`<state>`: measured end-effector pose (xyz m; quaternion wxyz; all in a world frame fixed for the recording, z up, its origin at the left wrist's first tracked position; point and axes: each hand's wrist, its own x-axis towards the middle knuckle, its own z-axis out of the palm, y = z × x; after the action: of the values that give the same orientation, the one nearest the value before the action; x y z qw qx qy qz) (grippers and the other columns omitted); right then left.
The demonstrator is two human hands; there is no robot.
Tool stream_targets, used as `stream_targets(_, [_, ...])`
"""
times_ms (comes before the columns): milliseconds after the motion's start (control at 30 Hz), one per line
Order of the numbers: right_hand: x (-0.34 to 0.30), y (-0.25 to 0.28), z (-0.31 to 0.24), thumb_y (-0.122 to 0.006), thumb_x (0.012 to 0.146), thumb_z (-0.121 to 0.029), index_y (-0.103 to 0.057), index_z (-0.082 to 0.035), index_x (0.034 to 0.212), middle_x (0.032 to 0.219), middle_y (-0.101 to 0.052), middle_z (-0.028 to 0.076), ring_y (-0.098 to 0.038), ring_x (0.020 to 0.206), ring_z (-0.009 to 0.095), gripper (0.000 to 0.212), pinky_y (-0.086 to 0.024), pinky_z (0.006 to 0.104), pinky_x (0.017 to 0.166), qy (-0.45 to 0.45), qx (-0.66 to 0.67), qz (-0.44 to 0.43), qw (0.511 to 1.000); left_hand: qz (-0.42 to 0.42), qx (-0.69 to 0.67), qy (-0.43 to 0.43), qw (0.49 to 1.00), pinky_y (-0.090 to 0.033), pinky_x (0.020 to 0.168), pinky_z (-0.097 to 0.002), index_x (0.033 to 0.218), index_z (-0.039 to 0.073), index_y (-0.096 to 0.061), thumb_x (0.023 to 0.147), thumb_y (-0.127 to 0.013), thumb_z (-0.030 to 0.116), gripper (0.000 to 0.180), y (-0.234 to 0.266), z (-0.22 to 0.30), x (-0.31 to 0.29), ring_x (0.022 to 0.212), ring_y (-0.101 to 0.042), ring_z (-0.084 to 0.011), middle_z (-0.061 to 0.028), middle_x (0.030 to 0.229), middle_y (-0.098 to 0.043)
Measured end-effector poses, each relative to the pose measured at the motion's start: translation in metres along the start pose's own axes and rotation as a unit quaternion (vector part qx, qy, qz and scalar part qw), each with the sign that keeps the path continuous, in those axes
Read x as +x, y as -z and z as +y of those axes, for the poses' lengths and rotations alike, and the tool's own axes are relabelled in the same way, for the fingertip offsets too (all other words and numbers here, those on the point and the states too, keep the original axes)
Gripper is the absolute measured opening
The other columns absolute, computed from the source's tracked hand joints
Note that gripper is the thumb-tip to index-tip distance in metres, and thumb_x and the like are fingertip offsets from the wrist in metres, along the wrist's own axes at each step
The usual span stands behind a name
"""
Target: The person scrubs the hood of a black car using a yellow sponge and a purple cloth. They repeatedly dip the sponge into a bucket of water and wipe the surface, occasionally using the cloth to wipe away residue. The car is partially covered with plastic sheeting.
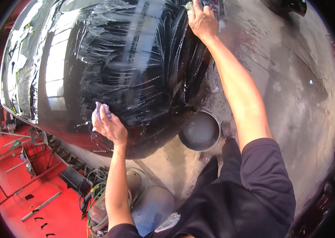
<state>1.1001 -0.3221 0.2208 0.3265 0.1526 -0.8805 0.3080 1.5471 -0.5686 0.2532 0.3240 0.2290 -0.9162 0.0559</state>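
A large black car body panel (143,79) curves in front of me, streaked with whitish suds and wet runs. My left hand (112,127) is closed round a crumpled light purple cloth (103,108), pressed to the panel's lower left part. Far up at the panel's right edge, my right hand (205,22) grips a small pale pad (189,6). Most of that pad is hidden by the fingers, so its exact kind does not show.
A dark round bucket (199,131) with cloudy liquid stands on the concrete floor (286,131) by my feet. To the lower left are coiled green hoses, gas cylinders (151,210) and a red surface (48,198) with metal frames. Masked glass lies along the car's left side.
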Motion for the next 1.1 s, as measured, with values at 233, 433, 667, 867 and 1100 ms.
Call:
stream_targets(233, [-0.239, 0.131, -0.106, -0.076, 0.096, -0.026, -0.060, -0.006, 0.163, 0.112, -0.065, 0.026, -0.065, 0.096, 0.038, 0.072, -0.053, 0.0486, 0.082, 0.111, 0.133, -0.229, 0.958, -0.009, 0.027, 0.006, 1.000, -0.036, 0.122, -0.0585, 0.152, 0.009, -0.062, 0.099, -0.066, 0.012, 0.053, 0.012, -0.013, 0.001, 0.145, -0.052, -0.0435, -0.0214, 0.155, -0.060])
stream_targets(433, [0.013, -0.008, -0.004, -0.067, 0.107, -0.034, -0.063, -0.008, 0.157, 0.112, -0.069, 0.023, -0.071, 0.097, 0.039, 0.057, -0.059, 0.0538, 0.084, 0.087, 0.064, -0.087, 0.990, -0.003, -0.003, 0.000, 1.000, -0.036, 0.122, -0.0586, 0.153, 0.008, -0.062, 0.100, -0.064, 0.013, 0.054, -0.006, -0.001, 0.006, 0.145, -0.053, -0.0441, -0.0204, 0.157, -0.061])
stream_targets(667, [-0.155, 0.078, -0.077, -0.072, 0.103, -0.031, -0.057, -0.010, 0.167, 0.119, -0.065, 0.021, -0.064, 0.102, 0.039, 0.069, -0.052, 0.0529, 0.087, 0.039, 0.106, -0.160, 0.981, -0.028, 0.034, 0.013, 0.999, -0.035, 0.124, -0.0560, 0.154, 0.007, -0.063, 0.102, -0.064, 0.017, 0.053, 0.012, -0.010, 0.002, 0.149, -0.051, -0.0430, -0.0230, 0.160, -0.058])
stream_targets(867, [-0.034, 0.022, -0.014, -0.068, 0.105, -0.035, -0.062, -0.009, 0.160, 0.103, -0.065, 0.020, -0.067, 0.088, 0.038, 0.060, -0.057, 0.0509, 0.076, 0.129, 0.116, -0.133, 0.976, -0.013, 0.019, 0.002, 1.000, -0.033, 0.124, -0.0570, 0.155, 0.007, -0.061, 0.101, -0.064, 0.017, 0.055, 0.011, -0.014, 0.003, 0.149, -0.050, -0.0429, -0.0227, 0.160, -0.058])
stream_targets(1100, [-0.052, 0.020, -0.019, -0.064, 0.110, -0.034, -0.055, -0.006, 0.166, 0.120, -0.067, 0.028, -0.070, 0.098, 0.043, 0.063, -0.059, 0.0533, 0.085, -0.043, 0.027, -0.108, 0.993, -0.037, 0.020, 0.000, 0.999, -0.033, 0.125, -0.0567, 0.158, 0.009, -0.058, 0.103, -0.062, 0.017, 0.056, 0.009, -0.008, 0.007, 0.151, -0.049, -0.0432, -0.0227, 0.162, -0.056])
